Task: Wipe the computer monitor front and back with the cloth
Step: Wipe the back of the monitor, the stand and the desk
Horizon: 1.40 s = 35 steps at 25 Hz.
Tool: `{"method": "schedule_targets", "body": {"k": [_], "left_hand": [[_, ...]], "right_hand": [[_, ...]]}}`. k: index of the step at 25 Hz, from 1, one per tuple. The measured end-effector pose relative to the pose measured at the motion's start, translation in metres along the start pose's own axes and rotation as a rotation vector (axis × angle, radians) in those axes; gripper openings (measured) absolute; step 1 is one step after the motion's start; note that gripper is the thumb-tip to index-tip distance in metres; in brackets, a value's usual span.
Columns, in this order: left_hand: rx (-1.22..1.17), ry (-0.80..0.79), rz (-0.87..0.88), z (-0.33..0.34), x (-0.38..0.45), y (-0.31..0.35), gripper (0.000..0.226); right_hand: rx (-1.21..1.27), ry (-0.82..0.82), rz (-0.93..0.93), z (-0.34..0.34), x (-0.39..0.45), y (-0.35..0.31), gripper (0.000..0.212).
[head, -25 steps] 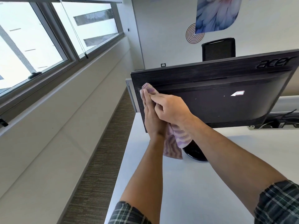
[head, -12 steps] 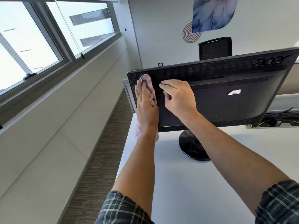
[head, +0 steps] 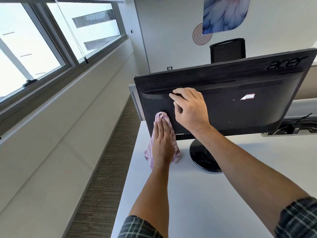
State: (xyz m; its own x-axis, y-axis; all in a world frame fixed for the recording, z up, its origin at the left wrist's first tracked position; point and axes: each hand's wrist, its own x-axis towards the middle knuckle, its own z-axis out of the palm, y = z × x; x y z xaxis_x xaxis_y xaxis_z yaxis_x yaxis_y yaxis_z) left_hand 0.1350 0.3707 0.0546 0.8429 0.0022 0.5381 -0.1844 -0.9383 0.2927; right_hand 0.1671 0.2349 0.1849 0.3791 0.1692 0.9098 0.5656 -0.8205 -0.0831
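Note:
The black monitor (head: 240, 107) stands on the white desk with its back panel turned to me, on a round black base (head: 202, 157). My left hand (head: 162, 141) presses a pink striped cloth (head: 173, 134) flat against the lower left corner of the back panel; the cloth's loose end hangs down to the desk. My right hand (head: 190, 109) rests on the back panel just right of and above the left hand, fingers curled on the ridge, with nothing in it.
The white desk (head: 205, 194) ends at its left edge above a carpeted floor strip (head: 106, 169) along the window wall. Cables (head: 295, 127) lie behind the monitor at right. A black office chair (head: 227, 49) stands beyond it.
My left hand slid the cloth down from the monitor's top left corner to its lower left corner. My right hand let go of the cloth and settled on the back panel.

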Motion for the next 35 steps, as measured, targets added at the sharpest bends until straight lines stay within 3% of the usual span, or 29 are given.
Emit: {"method": "schedule_targets", "body": {"k": [3, 7, 10, 13, 15, 18, 21, 24, 26, 29, 31, 35], "left_hand": [[-0.107, -0.123, -0.229, 0.012, -0.008, -0.01, 0.078], [-0.342, -0.184, -0.763, 0.002, 0.005, 0.0, 0.043], [-0.613, -0.024, -1.061, -0.022, 0.016, 0.017, 0.018], [-0.926, 0.2, -1.259, -0.037, 0.023, 0.025, 0.026], [-1.072, 0.316, -1.349, -0.045, 0.021, 0.031, 0.023], [-1.167, 0.417, -1.263, -0.055, 0.016, 0.034, 0.033], [-1.252, 0.519, -1.113, -0.071, 0.021, 0.038, 0.039], [-1.379, 0.561, -0.911, -0.089, 0.032, 0.046, 0.032], [-1.393, 0.571, -0.767, -0.099, 0.043, 0.051, 0.025], [-1.091, 0.581, -0.534, -0.109, 0.058, 0.051, 0.015], [-0.89, 0.568, -0.365, -0.109, 0.066, 0.046, 0.021], [-0.62, 0.397, -0.2, -0.103, 0.078, 0.022, 0.046]], "right_hand": [[0.041, 0.014, -0.037, -0.001, -0.004, 0.003, 0.028], [0.228, -0.176, -0.009, 0.006, -0.03, 0.001, 0.02], [0.216, -0.445, 0.019, 0.015, -0.06, -0.003, 0.02], [0.18, -0.793, 0.143, 0.016, -0.071, -0.009, 0.041], [0.146, -0.862, 0.175, 0.016, -0.073, -0.015, 0.052], [0.113, -0.87, 0.184, 0.02, -0.073, -0.027, 0.053], [0.353, -0.847, 0.35, 0.022, -0.07, -0.037, 0.054], [0.602, -0.671, 0.441, 0.018, -0.06, -0.041, 0.059], [0.577, -0.485, 0.393, 0.013, -0.049, -0.045, 0.055], [0.366, -0.15, 0.326, -0.002, -0.022, -0.051, 0.042], [0.257, 0.048, 0.293, -0.013, -0.001, -0.047, 0.038], [0.208, 0.159, 0.434, -0.02, 0.018, -0.017, 0.033]]}}
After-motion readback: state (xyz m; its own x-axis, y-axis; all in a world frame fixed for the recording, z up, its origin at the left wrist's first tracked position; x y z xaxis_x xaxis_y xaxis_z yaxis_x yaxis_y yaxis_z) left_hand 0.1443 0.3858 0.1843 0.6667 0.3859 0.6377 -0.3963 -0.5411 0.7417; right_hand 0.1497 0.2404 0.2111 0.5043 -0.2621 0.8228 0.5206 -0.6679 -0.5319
